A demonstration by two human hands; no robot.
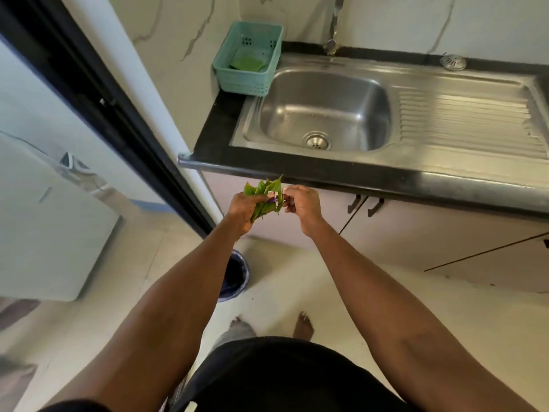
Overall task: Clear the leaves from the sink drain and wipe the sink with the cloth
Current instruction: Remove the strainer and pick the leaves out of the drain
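My left hand [244, 210] gripped the leaves [265, 190], my right hand [300, 202] pinched their small paper band, before the black counter [326, 171]; steel sink [323, 111], teal basket [248, 59], tiled floor [297, 281]

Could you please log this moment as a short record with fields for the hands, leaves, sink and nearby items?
left hand: grips a bunch of leaves in front of the counter
right hand: pinches a small wrapper at the bunch
sink: drain shows no leaves
basket: left of the sink, green pad inside
bin: on the floor below
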